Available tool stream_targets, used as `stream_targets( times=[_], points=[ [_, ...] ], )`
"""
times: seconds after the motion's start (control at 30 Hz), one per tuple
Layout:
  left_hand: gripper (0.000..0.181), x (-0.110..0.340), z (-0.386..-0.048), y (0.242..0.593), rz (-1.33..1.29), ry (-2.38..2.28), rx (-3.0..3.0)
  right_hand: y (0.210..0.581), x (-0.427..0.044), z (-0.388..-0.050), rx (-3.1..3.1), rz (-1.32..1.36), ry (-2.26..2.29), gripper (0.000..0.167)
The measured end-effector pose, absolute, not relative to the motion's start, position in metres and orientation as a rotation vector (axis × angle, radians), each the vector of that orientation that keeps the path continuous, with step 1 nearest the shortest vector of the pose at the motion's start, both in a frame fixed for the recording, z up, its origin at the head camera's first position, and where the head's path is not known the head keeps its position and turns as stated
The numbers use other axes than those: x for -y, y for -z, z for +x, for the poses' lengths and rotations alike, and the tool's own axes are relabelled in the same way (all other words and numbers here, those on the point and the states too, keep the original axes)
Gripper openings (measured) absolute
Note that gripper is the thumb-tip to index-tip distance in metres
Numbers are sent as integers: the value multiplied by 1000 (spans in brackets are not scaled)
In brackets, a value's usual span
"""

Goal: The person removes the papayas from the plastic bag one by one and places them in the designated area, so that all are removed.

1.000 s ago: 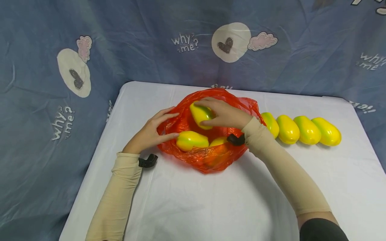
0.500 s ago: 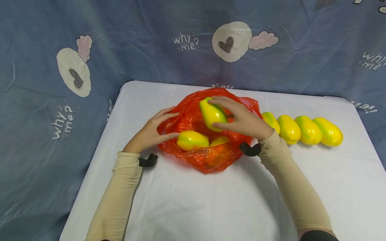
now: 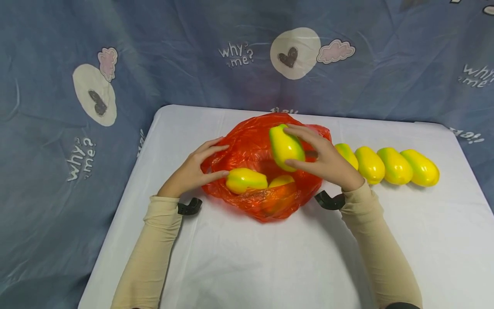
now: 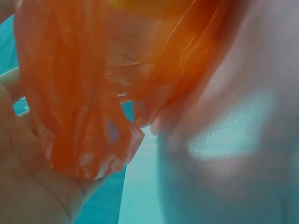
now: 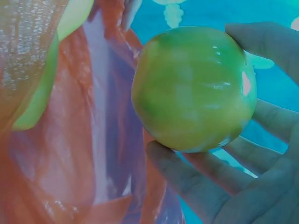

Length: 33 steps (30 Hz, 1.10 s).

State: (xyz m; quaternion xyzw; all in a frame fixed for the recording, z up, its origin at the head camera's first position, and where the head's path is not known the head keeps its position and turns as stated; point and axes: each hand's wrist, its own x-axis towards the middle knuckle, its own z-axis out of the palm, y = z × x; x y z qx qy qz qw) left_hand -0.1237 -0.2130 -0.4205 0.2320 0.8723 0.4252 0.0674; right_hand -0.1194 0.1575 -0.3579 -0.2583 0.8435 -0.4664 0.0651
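In the head view, my right hand (image 3: 326, 161) grips a glossy yellow-green papaya (image 3: 286, 148) between thumb and fingers, raised over the right side of a red plastic bag (image 3: 247, 131). The right wrist view shows the same papaya (image 5: 194, 88) held at the fingertips, beside the bag's wall (image 5: 70, 154). At the bag's left rim, my left hand (image 3: 191, 169) lies with fingers extended and spread, its thumb tip close to a papaya (image 3: 246, 180) lying inside. Another papaya (image 3: 281, 181) in the bag is partly covered by plastic. The left wrist view has bag film (image 4: 79, 93) hiding much of that hand.
A row of several papayas (image 3: 393, 166) lies right of the bag on the white tablecloth (image 3: 239, 262); the leftmost papaya (image 3: 346, 155) is partly behind my right hand. A blue printed cloth (image 3: 185, 64) hangs behind the table and along its left side.
My right hand has moved the gripped papaya up and to the right, from the middle of the bag's mouth toward its right side. My left hand and the bag stay nearly still.
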Motion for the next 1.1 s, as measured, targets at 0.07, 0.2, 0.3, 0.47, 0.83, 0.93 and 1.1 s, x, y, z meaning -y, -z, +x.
stream_targets(
  times=[0.07,0.2,0.3,0.47,0.83,0.93,1.1],
  points=[
    [70,213,-124,420,698,-1286,-2625,359,-160,-116,-2523,-749,1451,70],
    [70,212,-124,420,697,-1288,-2622,360,-164,-110,-2520,-689,1497,71],
    [70,212,-124,421,696,-1285,-2625,360,-168,-104,-2535,-638,1512,71],
    [70,212,-125,423,701,-1280,-2629,360,-177,-93,-2584,-608,1515,72],
    [70,211,-124,422,700,-1294,-2610,362,-199,-74,-2641,-452,1544,72],
    [70,211,-124,422,699,-1292,-2609,363,-204,-68,-2636,-415,1571,73],
    [70,211,-124,423,693,-1295,-2605,369,-215,-58,-2649,-397,1602,76]
  ],
)
